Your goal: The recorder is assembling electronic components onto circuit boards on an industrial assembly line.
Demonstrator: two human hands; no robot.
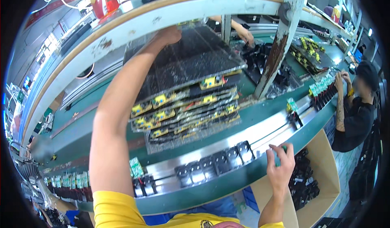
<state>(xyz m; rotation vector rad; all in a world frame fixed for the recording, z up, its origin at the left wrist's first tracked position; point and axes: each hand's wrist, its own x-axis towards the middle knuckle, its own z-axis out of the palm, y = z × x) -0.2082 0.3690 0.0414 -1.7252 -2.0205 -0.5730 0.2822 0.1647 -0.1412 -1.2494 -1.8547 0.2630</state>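
My left arm reaches far forward over a tall stack of black trays with yellow-and-green circuit boards between the layers. My left hand is closed at the far side of the top tray, under the shelf edge; what its fingers hold is hidden. My right hand hovers at the bench's near edge, thumb and fingers apart, with nothing seen between them. Left of it, a row of black square housings stands on the metal rail. A green circuit board sits by more black housings near my left forearm.
A cardboard box of black parts stands right of my right hand. A shelf and rusty post rise beyond the stack. Another person works at right on green boards; another person's hand reaches in behind.
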